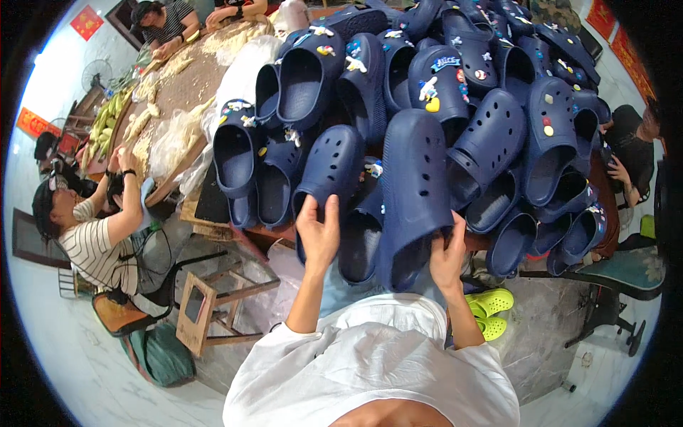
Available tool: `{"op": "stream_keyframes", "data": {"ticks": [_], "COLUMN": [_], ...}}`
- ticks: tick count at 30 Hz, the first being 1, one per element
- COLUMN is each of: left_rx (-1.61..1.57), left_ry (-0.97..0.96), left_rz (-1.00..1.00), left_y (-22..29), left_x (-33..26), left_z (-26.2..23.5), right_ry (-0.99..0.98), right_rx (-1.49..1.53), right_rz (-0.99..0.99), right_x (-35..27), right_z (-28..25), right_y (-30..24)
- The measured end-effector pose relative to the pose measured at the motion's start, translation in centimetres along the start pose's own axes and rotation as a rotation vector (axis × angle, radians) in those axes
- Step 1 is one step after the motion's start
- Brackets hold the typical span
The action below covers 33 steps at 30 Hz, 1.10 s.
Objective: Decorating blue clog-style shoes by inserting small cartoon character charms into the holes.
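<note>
Navy clog [415, 192] sat at the near edge of the heap, sole side up and toe pointing away from the wearer, heel end hanging over the table edge. Right hand [447, 257] gripped its lower right rim — fingers curled up against the side, thumb on the outside. Second navy clog [331, 171] lay just left of it, strap end down, vent holes on top. Left hand [318, 231] was clamped on its bottom edge, fingers spread up over the upper. Both hands closed on foam, neither free.

Behind them: a big pile of navy clogs [491, 92] covered most of the table, stacked several deep. Many carried small coloured charms [429, 91] pushed into the holes. The two held ones showed no charms on the visible faces.

White shirt [370, 370] of the wearer filled the bottom centre. A pair of lime-green clogs [489, 313] sat on the floor just right of the right forearm.

Left side — a person in a striped shirt [96, 249] sat at a round table [178, 85] covered with pale scraps, hands raised to its edge. A small wooden stool [206, 302] stood between that person and the wearer. Another person in black [633, 153] sat at the far right edge of the clog table, and a green office chair [626, 274] stood below them.
</note>
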<state>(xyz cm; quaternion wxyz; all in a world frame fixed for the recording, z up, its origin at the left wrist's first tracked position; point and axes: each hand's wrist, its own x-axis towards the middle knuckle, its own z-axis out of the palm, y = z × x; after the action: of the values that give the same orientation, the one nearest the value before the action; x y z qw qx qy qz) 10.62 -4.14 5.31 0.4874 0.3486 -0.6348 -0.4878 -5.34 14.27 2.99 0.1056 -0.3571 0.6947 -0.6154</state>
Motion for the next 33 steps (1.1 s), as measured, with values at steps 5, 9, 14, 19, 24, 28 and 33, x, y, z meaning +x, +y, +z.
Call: {"op": "stream_keyframes", "data": {"ticks": [5,9,14,19,24,28,33], "left_rx": [0.043,0.404,0.473,0.493,0.495,0.439,0.393], "left_ry": [-0.080,-0.077,0.018,-0.071,-0.170,-0.194,-0.183], "left_rz": [0.004,0.164,0.224,0.167,0.170,0.314,0.245], "left_y": [-0.4,1.3,-0.5,0.3,1.0,1.9,3.6], "left_x": [-3.0,-3.8,-2.8,-2.3,-2.6,-2.6,-2.3], "left_z": [1.7,1.8,2.3,2.1,2.8,3.4,2.1], "right_ry": [-0.076,-0.086,-0.095,-0.159,-0.112,-0.345,-0.408], "right_rx": [-0.033,-0.124,-0.156,-0.225,-0.469,-0.575,-0.557], "right_rz": [0.178,0.080,0.053,-0.002,-0.414,-0.715,-0.756], "right_x": [0.4,-0.1,-0.6,0.5,4.3,7.7,8.7], "right_z": [2.2,2.6,2.8,2.0,2.7,3.9,4.4], "right_y": [-2.1,-2.2,-1.8,-2.9,-4.3,-5.5,-5.8]}}
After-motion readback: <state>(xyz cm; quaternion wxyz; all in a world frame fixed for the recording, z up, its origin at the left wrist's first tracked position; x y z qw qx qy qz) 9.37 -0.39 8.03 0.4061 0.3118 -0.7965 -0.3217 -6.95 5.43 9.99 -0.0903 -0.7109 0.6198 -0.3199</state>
